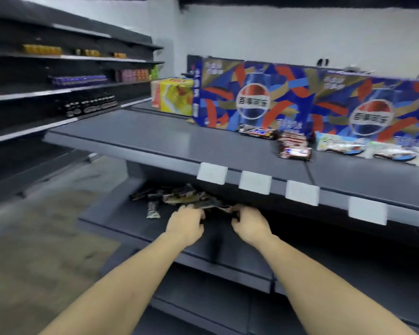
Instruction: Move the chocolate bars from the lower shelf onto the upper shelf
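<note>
Premises: shop interior, pale wall behind, worn grey-brown floor at left, long dark metal racking (58, 88) running away on the left, sparsely stocked with small coloured packs and dark bottles.

Fixture: dark grey metal upper shelf (155, 141), blank white price tags (255, 182) clipped along its front edge; dark grey metal lower shelf (121, 221) directly beneath, set deeper in shadow.

Stock, upper shelf: two large blue, red and gold cardboard cola cartons (252, 97) standing at the back; a yellow cardboard carton (172, 95) to their left; a few brown-wrapped chocolate bars already placed (293, 146) in front of the cartons; pale green and white wrapped snack packs (344, 146) beside them.

Stock, lower shelf: loose pile of dark foil-wrapped chocolate bars (179, 195), jumbled, one lying apart toward the front edge.

Hands: left hand (185, 224) and right hand (250, 223) both reach into the near side of the pile, fingers curled around bars at its edge; blur hides how many each holds.

Handling, judged: bars light, flat, fairly stiff but liable to snap if bent; wrappers smooth and slippery, so a stack may slide apart. Best taken across the width, several squared together, thumb on top and fingers beneath, lifted clear of the overhanging shelf edge.
</note>
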Demonstrator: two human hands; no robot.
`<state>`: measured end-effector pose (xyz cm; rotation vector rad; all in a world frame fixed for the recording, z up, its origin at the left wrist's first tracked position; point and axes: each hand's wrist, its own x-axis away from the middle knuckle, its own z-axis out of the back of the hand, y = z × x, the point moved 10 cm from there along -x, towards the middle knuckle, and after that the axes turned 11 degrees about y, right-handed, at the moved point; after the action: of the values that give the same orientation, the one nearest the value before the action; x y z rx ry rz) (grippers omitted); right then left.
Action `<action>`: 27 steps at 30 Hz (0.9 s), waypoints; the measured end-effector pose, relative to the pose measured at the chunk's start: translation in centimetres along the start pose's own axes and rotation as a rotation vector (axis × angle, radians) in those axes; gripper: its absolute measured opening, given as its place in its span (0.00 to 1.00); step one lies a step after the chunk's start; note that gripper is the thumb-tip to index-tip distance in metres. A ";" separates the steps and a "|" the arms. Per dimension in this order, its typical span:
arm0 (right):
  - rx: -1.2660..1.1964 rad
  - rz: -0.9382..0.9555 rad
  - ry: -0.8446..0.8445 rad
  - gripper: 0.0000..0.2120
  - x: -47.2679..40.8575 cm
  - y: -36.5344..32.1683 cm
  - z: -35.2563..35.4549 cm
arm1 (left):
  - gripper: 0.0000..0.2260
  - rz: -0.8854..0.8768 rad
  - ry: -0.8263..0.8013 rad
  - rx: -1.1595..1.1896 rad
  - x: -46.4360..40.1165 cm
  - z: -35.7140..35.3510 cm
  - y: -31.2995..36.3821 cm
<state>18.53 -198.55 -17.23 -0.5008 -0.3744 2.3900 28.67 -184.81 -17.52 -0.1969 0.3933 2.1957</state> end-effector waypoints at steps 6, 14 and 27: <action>-0.031 0.043 -0.149 0.23 -1.3 -6.5 -9.2 | 0.17 0.128 -0.091 0.004 1.2 -3.4 -10.5; 0.060 -0.040 -0.312 0.29 -2.9 -11.5 -19.6 | 0.21 0.166 -0.194 0.071 -1.3 -7.5 -20.7; 0.070 -0.260 -0.290 0.39 -6.0 -8.0 -22.6 | 0.28 0.113 -0.234 -0.024 -5.1 -12.5 -22.9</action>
<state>37.19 -193.55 -32.60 -0.0653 -0.4520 2.2126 49.96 -179.88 -32.64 0.0715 0.2524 2.3032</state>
